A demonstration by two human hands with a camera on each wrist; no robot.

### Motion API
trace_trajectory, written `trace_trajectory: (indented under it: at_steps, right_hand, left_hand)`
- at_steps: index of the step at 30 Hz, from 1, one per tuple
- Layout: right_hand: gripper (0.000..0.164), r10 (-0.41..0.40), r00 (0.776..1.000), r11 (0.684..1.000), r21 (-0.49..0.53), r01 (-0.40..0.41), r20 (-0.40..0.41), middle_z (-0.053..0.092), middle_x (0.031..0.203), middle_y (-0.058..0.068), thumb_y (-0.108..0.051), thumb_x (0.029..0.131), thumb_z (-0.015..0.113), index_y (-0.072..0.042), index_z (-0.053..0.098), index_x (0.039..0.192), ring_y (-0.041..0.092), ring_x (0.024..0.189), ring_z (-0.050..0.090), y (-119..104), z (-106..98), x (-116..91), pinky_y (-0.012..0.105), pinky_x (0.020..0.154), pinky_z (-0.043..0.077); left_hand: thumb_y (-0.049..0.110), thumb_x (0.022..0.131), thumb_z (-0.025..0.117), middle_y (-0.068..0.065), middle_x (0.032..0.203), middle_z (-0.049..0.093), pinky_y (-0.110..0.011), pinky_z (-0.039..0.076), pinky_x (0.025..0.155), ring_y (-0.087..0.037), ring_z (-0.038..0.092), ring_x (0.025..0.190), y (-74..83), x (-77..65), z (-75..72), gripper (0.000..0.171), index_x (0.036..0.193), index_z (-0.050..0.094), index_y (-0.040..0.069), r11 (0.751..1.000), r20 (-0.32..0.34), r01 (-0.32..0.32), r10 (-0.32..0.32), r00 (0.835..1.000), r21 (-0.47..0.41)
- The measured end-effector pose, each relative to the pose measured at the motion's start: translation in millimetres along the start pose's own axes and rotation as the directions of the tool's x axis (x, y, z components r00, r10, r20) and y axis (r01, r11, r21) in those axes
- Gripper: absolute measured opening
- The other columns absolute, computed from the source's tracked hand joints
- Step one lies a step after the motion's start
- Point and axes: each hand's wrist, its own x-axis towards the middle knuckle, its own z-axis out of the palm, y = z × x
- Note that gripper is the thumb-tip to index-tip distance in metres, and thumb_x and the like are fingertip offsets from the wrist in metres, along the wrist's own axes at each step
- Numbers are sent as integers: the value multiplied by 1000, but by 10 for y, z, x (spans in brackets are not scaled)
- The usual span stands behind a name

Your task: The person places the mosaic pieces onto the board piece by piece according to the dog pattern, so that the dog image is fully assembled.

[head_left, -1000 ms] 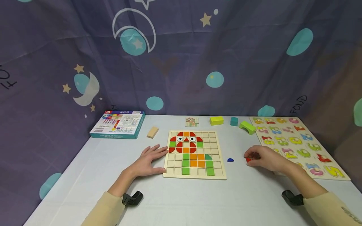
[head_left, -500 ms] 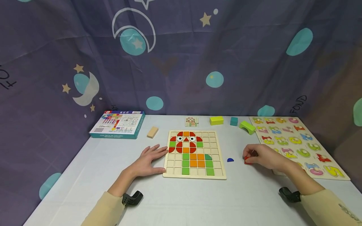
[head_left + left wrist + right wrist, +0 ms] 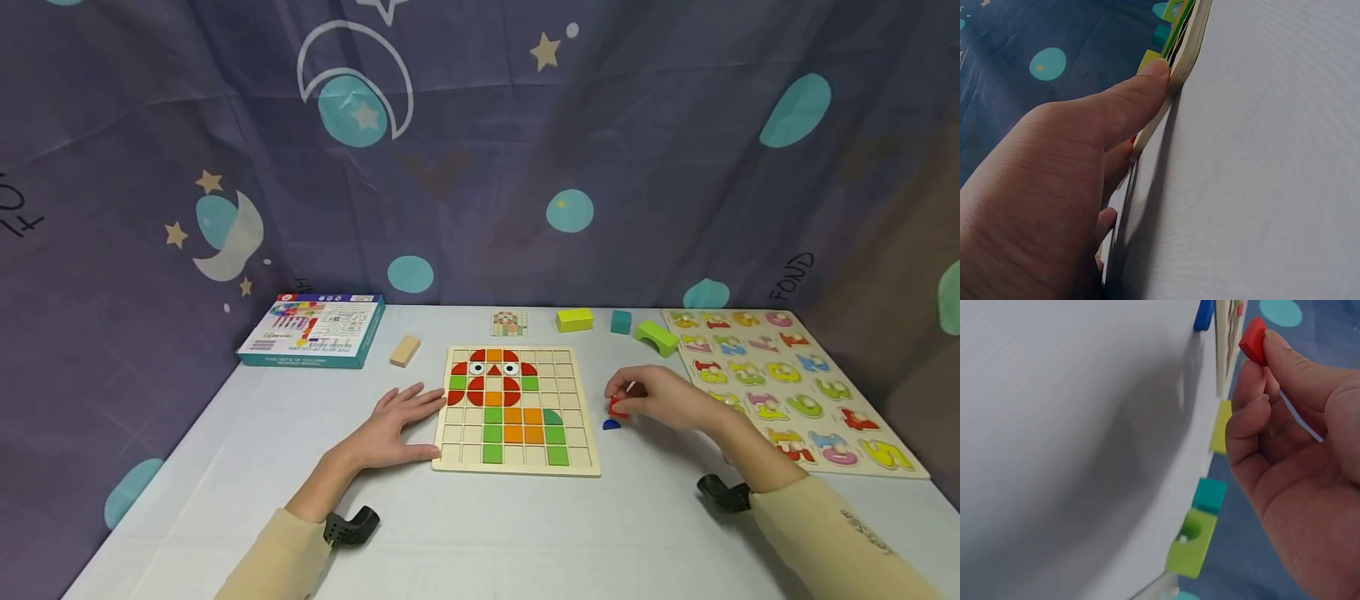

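Observation:
My right hand (image 3: 663, 397) pinches a small red tile (image 3: 1254, 341) between thumb and fingers, to the right of the wooden grid board (image 3: 588, 457). Just below that hand in the head view, a blue half-round piece (image 3: 611, 425) lies on the table beside the board. My left hand (image 3: 393, 429) lies spread at the board's left edge, its thumb (image 3: 1141, 94) touching the rim in the left wrist view. Red, orange and green tiles, including orange squares (image 3: 523, 425), fill part of the grid, with two eye tiles (image 3: 511, 368) near the top.
Behind the board lie a small picture card (image 3: 509, 324), a yellow-green block (image 3: 574, 320), a teal cube (image 3: 620, 322) and a green arch block (image 3: 657, 338). A number puzzle board (image 3: 795, 392) is at right. A plain wood block (image 3: 405, 351) and a flat box (image 3: 313, 331) are at left.
My right hand has moved left with the red tile, from beside the number puzzle board to just above the blue piece. My left hand stays in place at the grid board.

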Motion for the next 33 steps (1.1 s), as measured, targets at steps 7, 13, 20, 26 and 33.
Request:
trace_trajectory:
  at_steps: [7, 13, 20, 26, 33]
  right_hand:
    - [12, -20, 1000, 1000, 11, 20, 1, 62, 87, -1, -6, 92, 74, -5, 69, 103, 20, 79, 57, -56, 55, 190, 27, 69, 51]
    - [17, -51, 998, 998, 41, 50, 33, 66, 99, 1, -6, 94, 70, -5, 71, 111, 22, 81, 57, -100, 83, 275, 26, 71, 51]
    - [18, -67, 996, 997, 53, 64, 66, 66, 100, 3, -2, 96, 66, -7, 77, 109, 24, 86, 55, -133, 99, 301, 28, 71, 48]
    - [23, -36, 993, 997, 75, 28, 108, 60, 97, 5, 1, 98, 59, -9, 77, 108, 24, 87, 52, -170, 120, 310, 31, 70, 45]
    - [8, -16, 995, 996, 87, 7, 101, 62, 95, 4, -4, 97, 63, -6, 67, 104, 21, 84, 56, -210, 166, 344, 30, 72, 49]
  left_hand:
    - [50, 86, 75, -1, 159, 40, -60, 5, 119, -33, 19, 151, 13, -3, -7, 80, 152, 48, 12, 1000, 5, 9, -9, 1000, -5]
    - [49, 86, 75, -1, 158, 40, -60, 5, 118, -34, 19, 151, 10, -4, -7, 80, 152, 48, 12, 1000, 3, 8, -8, 1000, -3]
    - [49, 86, 75, -1, 158, 40, -60, 5, 119, -34, 19, 151, 15, 2, -9, 80, 152, 48, 12, 1000, 5, 6, -6, 1000, -3]
    - [49, 86, 75, -1, 158, 40, -60, 5, 119, -33, 19, 151, 13, 2, -10, 80, 152, 48, 12, 1000, 6, 8, -8, 1000, -3]
    - [49, 86, 75, -1, 159, 40, -59, 5, 119, -33, 19, 151, 9, 4, -10, 80, 152, 48, 12, 1000, 8, 7, -7, 1000, 3]
